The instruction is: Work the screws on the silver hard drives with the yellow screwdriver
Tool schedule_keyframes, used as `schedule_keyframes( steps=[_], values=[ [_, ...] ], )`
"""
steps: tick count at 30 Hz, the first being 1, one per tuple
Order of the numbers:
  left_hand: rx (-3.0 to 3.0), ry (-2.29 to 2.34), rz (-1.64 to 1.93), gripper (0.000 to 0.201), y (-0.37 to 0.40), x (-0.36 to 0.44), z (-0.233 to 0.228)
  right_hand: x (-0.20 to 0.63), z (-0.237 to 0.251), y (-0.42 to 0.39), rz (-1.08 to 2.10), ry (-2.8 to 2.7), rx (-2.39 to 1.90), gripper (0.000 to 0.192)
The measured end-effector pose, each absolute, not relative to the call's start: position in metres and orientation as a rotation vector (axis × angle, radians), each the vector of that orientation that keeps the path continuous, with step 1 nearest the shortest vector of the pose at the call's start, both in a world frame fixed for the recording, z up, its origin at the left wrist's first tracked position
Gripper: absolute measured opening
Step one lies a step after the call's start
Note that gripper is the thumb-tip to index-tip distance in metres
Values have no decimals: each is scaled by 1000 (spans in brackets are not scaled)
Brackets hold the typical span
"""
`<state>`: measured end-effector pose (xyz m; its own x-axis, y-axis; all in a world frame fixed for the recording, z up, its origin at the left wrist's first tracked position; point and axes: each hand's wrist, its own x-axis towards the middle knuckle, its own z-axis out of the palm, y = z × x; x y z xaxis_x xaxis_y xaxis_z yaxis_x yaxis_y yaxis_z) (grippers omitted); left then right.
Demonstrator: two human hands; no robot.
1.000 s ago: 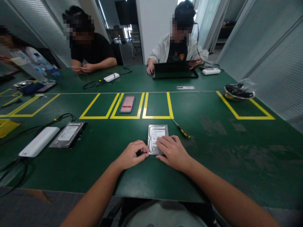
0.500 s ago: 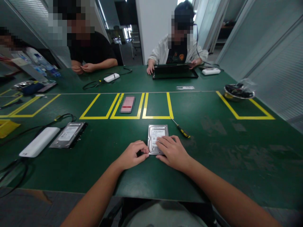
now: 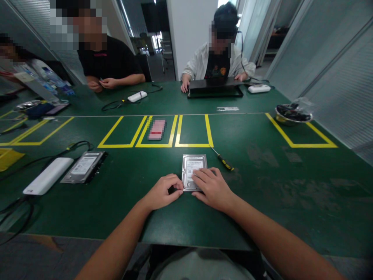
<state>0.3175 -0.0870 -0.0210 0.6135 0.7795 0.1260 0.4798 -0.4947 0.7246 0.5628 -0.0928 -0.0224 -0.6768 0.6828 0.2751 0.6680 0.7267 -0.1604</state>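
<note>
A silver hard drive [image 3: 188, 162] with a white label lies flat on the green table in front of me. My left hand [image 3: 164, 190] is at its lower left corner, with curled fingers and the thumb and fingertips closed on the edge there. Across the right part of the drive rests my right hand [image 3: 214, 186], its fingers stretched over the label and the thumb below the near edge. That hand hides the drive's lower right side. Just beyond, to the right, lies a screwdriver [image 3: 225, 161] with a black and yellow handle.
Left of me are another hard drive [image 3: 83, 168] and a white power bank [image 3: 49, 175] with black cables. Yellow tape marks boxes around a pink pixelated item [image 3: 157, 129]. A metal bowl [image 3: 293, 116] stands far right. A person opposite handles a black panel [image 3: 215, 83]; others sit left.
My hands and the hard drive have stayed put. Across the table, the person's black panel has tilted flatter, and the person in black has leaned slightly left.
</note>
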Motion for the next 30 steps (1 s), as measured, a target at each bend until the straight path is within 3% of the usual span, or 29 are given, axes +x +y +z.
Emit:
schedule_keyframes(
  steps=[30],
  values=[
    [2201,971,583,4,-86,319,-24,563,-23,-94,70,-2586,-1026,49]
  ],
)
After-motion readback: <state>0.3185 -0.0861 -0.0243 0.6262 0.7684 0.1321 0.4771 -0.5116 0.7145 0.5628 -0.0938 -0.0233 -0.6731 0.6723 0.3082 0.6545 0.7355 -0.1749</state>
